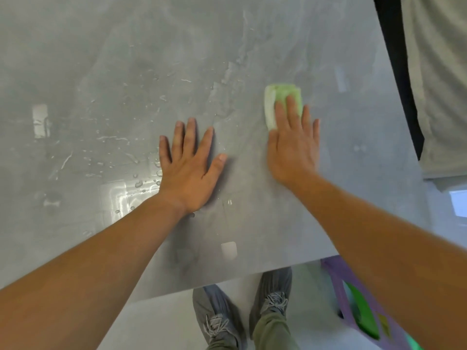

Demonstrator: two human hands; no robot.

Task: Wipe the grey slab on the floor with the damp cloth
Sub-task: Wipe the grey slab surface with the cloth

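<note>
The grey slab [151,59] fills most of the head view, glossy, with water droplets and streaks on its left half. A folded light-green cloth [276,97] lies on it right of centre. My right hand [294,145] presses flat on the cloth's near part, fingers straight. My left hand [189,165] rests flat on the bare slab to the left of the cloth, fingers spread, holding nothing.
The slab's near edge [227,281] runs just in front of my two grey shoes [219,322]. A purple container with green contents [358,306] stands at the lower right. A dark strip [396,59] and pale fabric [439,84] border the slab's right edge.
</note>
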